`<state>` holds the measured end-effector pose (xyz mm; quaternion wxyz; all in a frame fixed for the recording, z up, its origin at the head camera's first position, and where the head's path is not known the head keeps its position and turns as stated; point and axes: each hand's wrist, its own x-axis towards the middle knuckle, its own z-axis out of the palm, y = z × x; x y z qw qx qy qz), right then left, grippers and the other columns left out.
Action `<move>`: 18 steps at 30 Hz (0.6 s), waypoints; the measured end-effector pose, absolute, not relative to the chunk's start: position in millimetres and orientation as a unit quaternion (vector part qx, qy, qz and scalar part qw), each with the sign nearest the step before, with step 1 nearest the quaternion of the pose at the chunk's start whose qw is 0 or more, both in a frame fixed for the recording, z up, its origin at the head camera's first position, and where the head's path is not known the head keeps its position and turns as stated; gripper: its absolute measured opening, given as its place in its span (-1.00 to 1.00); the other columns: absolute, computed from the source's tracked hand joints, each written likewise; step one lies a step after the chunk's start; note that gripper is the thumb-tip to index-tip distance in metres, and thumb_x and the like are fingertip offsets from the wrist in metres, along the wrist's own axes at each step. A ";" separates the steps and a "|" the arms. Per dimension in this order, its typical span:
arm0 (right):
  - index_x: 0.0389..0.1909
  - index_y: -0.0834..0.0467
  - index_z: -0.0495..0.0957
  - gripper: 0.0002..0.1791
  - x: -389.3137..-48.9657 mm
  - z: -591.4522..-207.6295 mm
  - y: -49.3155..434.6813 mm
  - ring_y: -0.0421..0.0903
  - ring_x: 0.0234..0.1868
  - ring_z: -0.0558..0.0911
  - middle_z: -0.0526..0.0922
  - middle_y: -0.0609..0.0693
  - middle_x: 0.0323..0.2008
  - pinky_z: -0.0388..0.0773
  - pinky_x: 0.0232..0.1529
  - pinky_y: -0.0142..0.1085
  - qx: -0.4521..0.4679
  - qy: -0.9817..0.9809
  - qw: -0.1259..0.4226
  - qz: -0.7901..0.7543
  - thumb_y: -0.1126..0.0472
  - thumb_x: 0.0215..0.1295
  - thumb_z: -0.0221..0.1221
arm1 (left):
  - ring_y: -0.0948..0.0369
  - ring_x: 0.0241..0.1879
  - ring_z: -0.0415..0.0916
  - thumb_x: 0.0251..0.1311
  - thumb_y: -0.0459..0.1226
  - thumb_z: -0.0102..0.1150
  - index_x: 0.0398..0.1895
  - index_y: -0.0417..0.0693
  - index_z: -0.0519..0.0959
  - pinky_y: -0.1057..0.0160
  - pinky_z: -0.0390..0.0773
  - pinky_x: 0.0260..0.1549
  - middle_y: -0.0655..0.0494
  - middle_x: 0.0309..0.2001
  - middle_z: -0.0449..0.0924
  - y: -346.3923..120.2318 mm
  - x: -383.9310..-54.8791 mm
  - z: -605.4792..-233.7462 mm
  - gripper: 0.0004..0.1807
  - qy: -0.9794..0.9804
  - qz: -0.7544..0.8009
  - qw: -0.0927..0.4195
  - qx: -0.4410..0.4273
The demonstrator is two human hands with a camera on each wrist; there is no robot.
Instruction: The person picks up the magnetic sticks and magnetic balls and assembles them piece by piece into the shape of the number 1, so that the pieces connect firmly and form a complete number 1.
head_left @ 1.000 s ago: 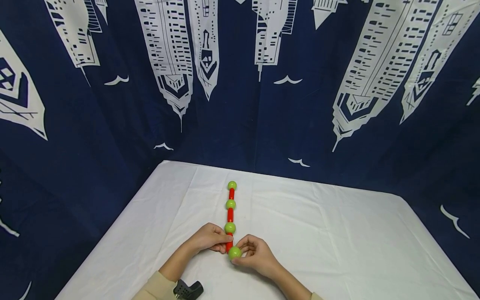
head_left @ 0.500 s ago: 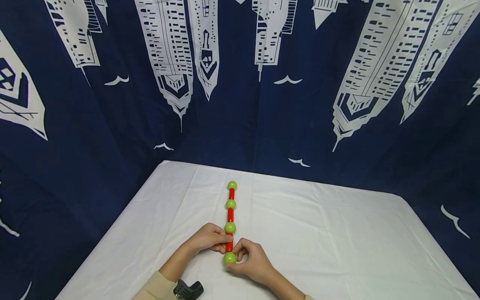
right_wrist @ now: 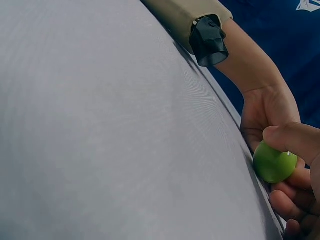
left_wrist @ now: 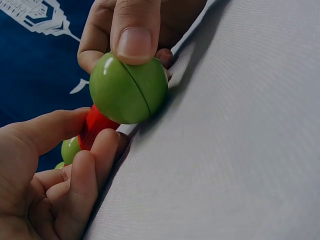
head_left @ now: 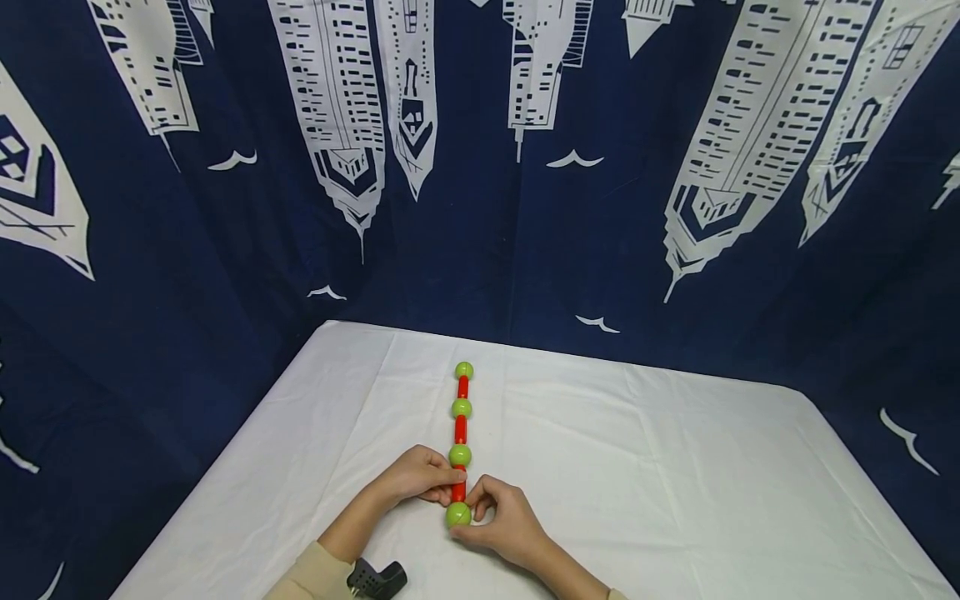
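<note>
A straight chain of green balls joined by red rods runs away from me over the white table. My left hand (head_left: pixel 417 477) pinches the nearest red rod (left_wrist: pixel 96 126) between thumb and fingers. At the chain's near end, my right hand (head_left: pixel 506 521) holds the last green ball (head_left: pixel 459 514), its thumb pressed on the ball in the left wrist view. This green ball (left_wrist: pixel 129 89) has a seam round it and meets the end of the rod. Beyond the hands lie another green ball (head_left: pixel 460 455), a red rod (head_left: pixel 461 429) and more of the chain.
A white cloth (head_left: pixel 675 483) with faint creases covers the table. Behind it hangs a dark blue curtain (head_left: pixel 465 275) printed with white buildings and birds. A black device (head_left: pixel 377 579) sits at the left sleeve.
The right hand has brought the nearest green ball left and slightly toward me, into line with the rods. Over the last half second it barely moved. The left hand has stayed in place.
</note>
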<state>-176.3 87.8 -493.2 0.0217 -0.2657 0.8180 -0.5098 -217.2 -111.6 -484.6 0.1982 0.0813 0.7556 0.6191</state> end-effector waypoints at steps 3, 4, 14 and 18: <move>-0.37 0.03 0.53 -0.65 -176.7 -492.5 88.9 -0.25 -0.44 0.51 0.54 -0.07 -0.50 0.45 -0.44 -0.48 -0.264 0.815 0.029 -0.515 0.10 -0.08 0.53 | 0.38 -0.69 0.49 0.17 -0.23 0.34 -0.52 -0.27 0.65 0.52 0.45 -0.68 0.16 -0.73 0.53 -111.8 -217.7 -484.8 -0.74 0.758 0.616 0.201 0.077; -0.36 0.05 0.54 -0.64 -177.2 -491.9 89.7 -0.25 -0.45 0.50 0.55 -0.05 -0.49 0.43 -0.47 -0.49 -0.263 0.813 0.032 -0.518 0.11 -0.07 0.53 | 0.38 -0.69 0.49 0.18 -0.23 0.34 -0.52 -0.27 0.65 0.52 0.45 -0.69 0.16 -0.73 0.53 -111.8 -217.8 -484.4 -0.74 0.759 0.615 0.201 0.077; -0.25 0.25 0.56 -0.68 -185.2 -479.4 118.1 -0.23 -0.46 0.48 0.58 0.02 -0.42 0.43 -0.48 -0.45 -0.206 0.800 0.055 -0.561 0.21 0.06 0.45 | 0.34 -0.68 0.50 0.18 -0.19 0.35 -0.49 -0.30 0.65 0.47 0.50 -0.66 0.12 -0.69 0.55 -116.4 -215.5 -472.1 -0.70 0.785 0.582 0.197 0.083; -0.25 0.25 0.55 -0.68 -192.6 -470.5 139.8 -0.19 -0.45 0.48 0.56 -0.03 -0.43 0.45 -0.45 -0.43 -0.179 0.816 0.042 -0.548 0.16 0.10 0.43 | 0.34 -0.67 0.47 0.17 -0.19 0.35 -0.49 -0.30 0.63 0.44 0.53 -0.61 0.10 -0.67 0.55 -126.2 -218.0 -465.2 -0.70 0.801 0.562 0.188 0.082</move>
